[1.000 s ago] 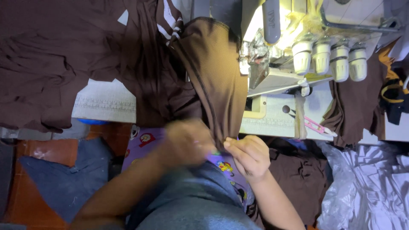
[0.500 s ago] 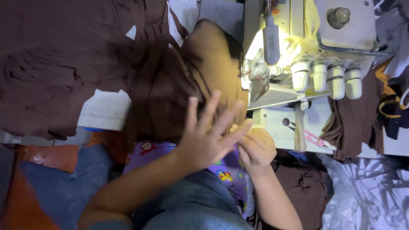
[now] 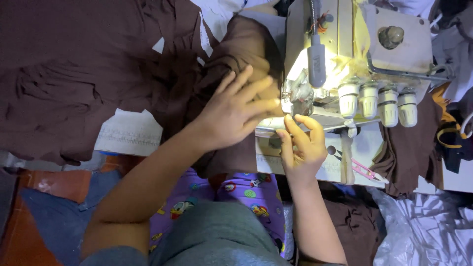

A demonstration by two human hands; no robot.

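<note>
My left hand (image 3: 235, 112) lies flat, fingers spread, on a piece of dark brown fabric (image 3: 231, 47) and presses it toward the needle area of a cream sewing machine (image 3: 354, 44). My right hand (image 3: 301, 147) sits just below the machine's presser foot (image 3: 298, 96), fingertips pinched at the fabric's edge on the machine bed. A small lamp (image 3: 316, 59) lights the needle area. The fabric edge under the foot is partly hidden by my hands.
A large pile of the same brown fabric (image 3: 74, 74) covers the table to the left. Several white thread-tension knobs (image 3: 377, 101) line the machine front. Pink-handled snips (image 3: 364, 171) lie on the table at right, with more brown cloth (image 3: 409, 143) hanging beside them.
My left hand went from gripping the fabric near my lap to lying spread flat on it beside the needle. My right hand rose to the presser foot. The fabric now lies against the machine.
</note>
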